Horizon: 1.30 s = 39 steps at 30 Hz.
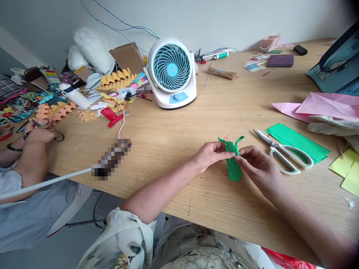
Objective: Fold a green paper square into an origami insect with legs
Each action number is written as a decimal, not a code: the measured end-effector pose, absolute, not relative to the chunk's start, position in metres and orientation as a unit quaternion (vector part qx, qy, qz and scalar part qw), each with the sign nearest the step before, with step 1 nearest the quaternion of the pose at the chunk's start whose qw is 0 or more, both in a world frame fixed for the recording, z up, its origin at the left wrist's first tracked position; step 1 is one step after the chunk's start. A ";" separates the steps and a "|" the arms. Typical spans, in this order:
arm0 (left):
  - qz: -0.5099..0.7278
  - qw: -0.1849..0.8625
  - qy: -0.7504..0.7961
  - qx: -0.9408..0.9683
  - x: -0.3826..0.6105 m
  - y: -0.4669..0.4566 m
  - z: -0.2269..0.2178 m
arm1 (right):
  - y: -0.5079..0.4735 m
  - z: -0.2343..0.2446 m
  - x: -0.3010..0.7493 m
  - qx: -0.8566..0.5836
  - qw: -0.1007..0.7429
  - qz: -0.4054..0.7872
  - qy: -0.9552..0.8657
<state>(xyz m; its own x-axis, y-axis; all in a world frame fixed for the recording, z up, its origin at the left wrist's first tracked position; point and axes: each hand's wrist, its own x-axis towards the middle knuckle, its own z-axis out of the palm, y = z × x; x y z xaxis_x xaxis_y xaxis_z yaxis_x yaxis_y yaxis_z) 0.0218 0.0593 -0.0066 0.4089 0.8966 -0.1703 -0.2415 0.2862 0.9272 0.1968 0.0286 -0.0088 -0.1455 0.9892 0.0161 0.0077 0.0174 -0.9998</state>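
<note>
Between my two hands is a piece of green paper, with a folded strip at its top and two narrow twisted ends sticking up. My left hand pinches it from the left, thumb lying across the front. From the right, my right hand pinches the edge of the same paper between thumb and fingers. Its lower end hangs just over the wooden table. Right of my right hand lie white-handled scissors, partly resting on flat green paper sheets.
A white and blue fan stands at the table's back. Pink paper and yellow paper lie at right. On the left, a co-worker's hands hold dark-handled scissors. A pixelated object with a white cable lies between us.
</note>
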 end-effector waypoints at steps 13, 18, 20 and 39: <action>0.386 0.635 0.374 0.554 0.016 0.065 -0.005 | 0.029 -0.008 0.201 -0.464 0.432 0.548 -0.546; 0.385 0.579 0.380 0.610 0.015 0.064 -0.003 | 0.032 -0.008 0.203 -0.477 0.432 0.568 -0.514; 0.384 0.565 0.381 0.622 0.015 0.062 -0.002 | 0.033 -0.008 0.203 -0.480 0.426 0.580 -0.502; 0.392 0.434 0.478 0.655 0.032 0.045 -0.006 | 0.044 -0.004 0.195 -0.515 0.509 0.535 -0.436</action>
<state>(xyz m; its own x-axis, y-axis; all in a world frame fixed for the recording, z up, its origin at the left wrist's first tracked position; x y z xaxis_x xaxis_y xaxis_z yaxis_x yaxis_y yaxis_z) 0.0322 0.0447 -0.0056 0.2366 0.9666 0.0987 0.2856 -0.1663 0.9438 0.1954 0.0438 -0.0041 0.0482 0.9930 -0.1080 -0.0957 -0.1030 -0.9901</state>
